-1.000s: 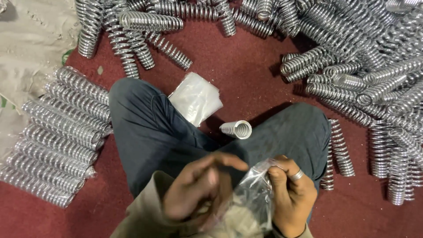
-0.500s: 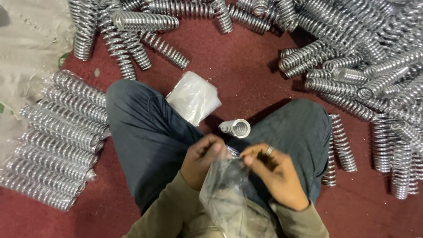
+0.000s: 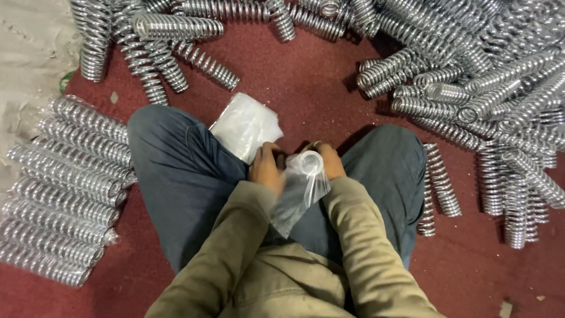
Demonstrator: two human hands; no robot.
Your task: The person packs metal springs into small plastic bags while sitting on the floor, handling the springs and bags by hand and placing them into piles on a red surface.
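A clear plastic bag [image 3: 300,191] hangs over the lap above a dark red floor [image 3: 306,88], its open mouth at 12 o'clock around a spring end [image 3: 307,162] and its long axis running down toward 7 o'clock. The left hand [image 3: 266,168] and right hand [image 3: 329,160] have their fingers clamped on the bag's mouth from either side. A stack of flat bags [image 3: 246,125] lies just at 11 o'clock, wrapped springs [image 3: 65,188] line up at 9 o'clock, and loose bare springs [image 3: 471,88] pile from 12 to 3 o'clock.
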